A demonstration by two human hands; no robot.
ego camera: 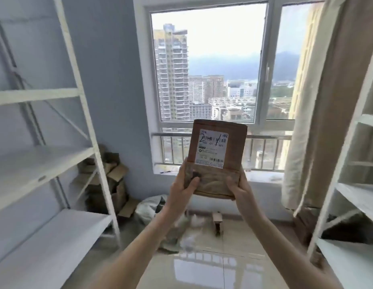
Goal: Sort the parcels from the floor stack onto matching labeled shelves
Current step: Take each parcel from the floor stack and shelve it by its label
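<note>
The flat brown paper parcel with a white printed label [216,157] is held upright at chest height before the window [208,63]. The left hand [184,186] and right hand [238,187] each grip a lower corner, thumbs across the front. Judged step: reading the label. Hold the parcel steady and square to view. Then match it to the white metal shelf unit at left [41,163] or at right [356,197]; shelf labels are not legible here.
</note>
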